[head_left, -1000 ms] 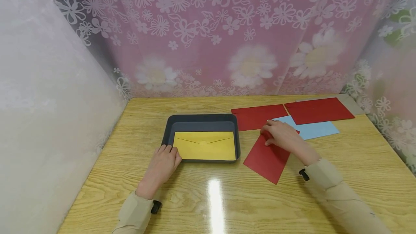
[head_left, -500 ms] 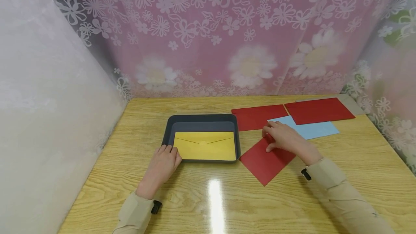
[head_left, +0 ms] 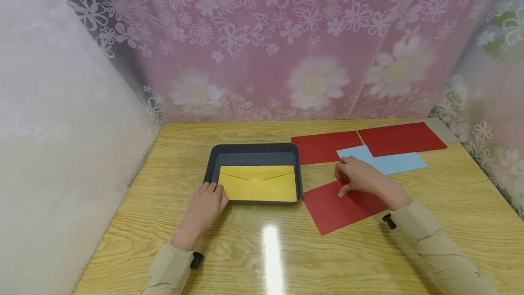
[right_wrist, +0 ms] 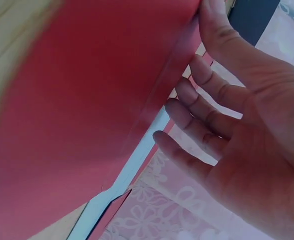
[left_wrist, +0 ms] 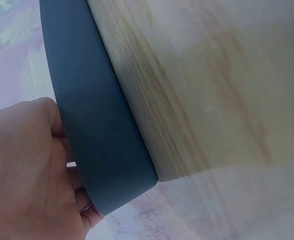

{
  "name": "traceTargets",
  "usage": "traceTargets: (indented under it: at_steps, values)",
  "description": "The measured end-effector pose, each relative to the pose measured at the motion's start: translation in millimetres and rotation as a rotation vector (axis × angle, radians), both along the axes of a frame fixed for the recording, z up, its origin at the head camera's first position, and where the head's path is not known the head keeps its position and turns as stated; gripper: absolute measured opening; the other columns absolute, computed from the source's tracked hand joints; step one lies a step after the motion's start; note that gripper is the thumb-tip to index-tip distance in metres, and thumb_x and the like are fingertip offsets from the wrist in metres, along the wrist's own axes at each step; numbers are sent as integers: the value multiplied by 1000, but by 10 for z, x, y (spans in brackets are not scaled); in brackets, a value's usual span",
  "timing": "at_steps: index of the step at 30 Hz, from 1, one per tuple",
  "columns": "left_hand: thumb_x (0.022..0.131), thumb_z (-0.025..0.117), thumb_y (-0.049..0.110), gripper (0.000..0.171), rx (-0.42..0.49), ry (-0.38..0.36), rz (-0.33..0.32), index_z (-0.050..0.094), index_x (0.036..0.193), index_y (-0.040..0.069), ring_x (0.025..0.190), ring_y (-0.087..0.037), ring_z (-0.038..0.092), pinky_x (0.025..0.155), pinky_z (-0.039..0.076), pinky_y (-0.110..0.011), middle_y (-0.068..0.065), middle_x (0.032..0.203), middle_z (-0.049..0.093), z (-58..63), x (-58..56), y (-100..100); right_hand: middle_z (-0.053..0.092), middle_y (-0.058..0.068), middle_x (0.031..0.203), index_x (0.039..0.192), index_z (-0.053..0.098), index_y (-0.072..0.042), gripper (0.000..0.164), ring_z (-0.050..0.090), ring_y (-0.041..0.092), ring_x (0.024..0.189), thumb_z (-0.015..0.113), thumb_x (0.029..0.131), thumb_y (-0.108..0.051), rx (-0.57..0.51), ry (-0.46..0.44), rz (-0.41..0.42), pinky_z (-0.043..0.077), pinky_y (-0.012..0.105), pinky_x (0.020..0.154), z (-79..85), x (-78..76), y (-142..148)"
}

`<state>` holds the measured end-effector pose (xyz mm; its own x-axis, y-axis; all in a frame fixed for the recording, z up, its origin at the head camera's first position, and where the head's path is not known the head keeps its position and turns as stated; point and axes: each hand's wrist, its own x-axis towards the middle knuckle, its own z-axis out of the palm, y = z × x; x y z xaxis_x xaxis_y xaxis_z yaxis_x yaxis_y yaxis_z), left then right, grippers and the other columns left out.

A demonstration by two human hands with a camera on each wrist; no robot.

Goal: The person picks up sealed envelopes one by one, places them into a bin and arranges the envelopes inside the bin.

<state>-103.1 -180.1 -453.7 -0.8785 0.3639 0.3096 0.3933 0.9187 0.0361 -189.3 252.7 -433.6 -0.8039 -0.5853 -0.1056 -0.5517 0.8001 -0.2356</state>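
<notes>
- Head view: my two hands are well apart. My left hand [head_left: 206,207] grips the near left corner of the dark grey tray [head_left: 254,148], with the fingers bent over its rim.
- Head view: my right hand [head_left: 364,179] pinches the front red envelope [head_left: 348,208] at its far edge, thumb on the face towards me. This envelope is to the right of the tray, tilted, its left corner right by the tray's near right corner; I can't tell whether they touch.
- Head view: in the tray a yellow envelope [head_left: 258,188] lies by the near wall, flap side up.
- Head view: behind my right hand lie a back red envelope [head_left: 323,147] and a light blue envelope [head_left: 395,163] that overlaps its right part. An upper red envelope [head_left: 403,139] partly covers the blue one and a grey envelope [head_left: 444,131]. All of these are on the wood-grained table [head_left: 229,249], in front of a pink flowered cloth [head_left: 245,58].
- Left wrist view: the tray's outer wall runs down past my left hand. My fingers go behind the wall, so their tips are mostly hidden.
- Right wrist view: the front red envelope fills much of the left side. My thumb is on its edge at the top, my four fingertips along that same edge, with a strip of the blue envelope beyond.
</notes>
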Motion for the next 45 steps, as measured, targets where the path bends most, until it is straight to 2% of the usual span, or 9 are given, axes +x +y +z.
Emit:
traceTargets:
  at_steps: [7,10,13,19,26,33,37,40,45]
  values:
    - [99,55,11,29,-1,-2,-3,46,72,9,68,-23,36,68,32,-33,-3,70,38,-14,-1,-3,54,-3,84,92,58,-13,41,49,16,82,88,74,-35,-87,-137,-16,44,34,71,-2,30,64]
    - [99,54,11,29,-1,-10,1,46,72,9,68,-24,36,69,32,-33,-4,70,39,-18,-4,-5,56,-4,89,97,64,-16,36,51,16,85,86,77,-35,-101,-115,-2,46,35,73,-11,44,124]
    - [99,54,12,29,-3,-19,3,46,72,9,69,-24,36,70,32,-33,-3,70,39,-16,-4,-7,55,-7,88,96,66,-18,26,51,12,81,83,82,-32,-124,-65,3,45,33,71,4,69,180]
    - [99,55,11,29,3,1,-6,45,72,9,68,-23,35,68,32,-33,-3,70,38,-9,4,-6,58,-12,80,91,63,-18,11,48,4,68,73,92,-17,-199,98,-21,42,28,64,55,118,223]
    - [99,55,11,30,2,3,-5,45,71,9,67,-23,35,68,32,-33,-3,70,38,5,9,-1,65,0,82,102,61,-9,15,48,7,61,71,93,-8,-245,341,-78,39,26,55,98,143,184]
    - [99,55,11,30,3,13,-10,45,71,9,67,-23,35,68,32,-33,-3,69,37,3,13,0,61,-2,74,98,62,-11,19,43,8,55,78,88,-16,-261,622,-81,37,27,53,186,91,126]
    - [99,55,11,30,2,16,-11,44,71,10,67,-23,34,68,31,-32,-3,69,37,-9,5,-3,65,3,78,97,64,-9,21,53,17,60,78,86,-21,-257,760,-48,43,35,58,262,59,72]
    - [99,55,11,30,2,15,-9,44,71,10,67,-23,35,67,31,-32,-3,69,37,-17,-1,-5,67,6,79,96,63,-8,23,59,24,64,75,88,-27,-254,832,-26,46,40,62,323,37,3]
    - [99,55,11,30,0,11,-8,44,71,10,67,-23,34,67,30,-32,-3,69,37,-11,-1,-4,66,7,75,93,63,-7,29,60,27,66,70,92,-35,-258,896,-11,45,39,63,418,0,-140]
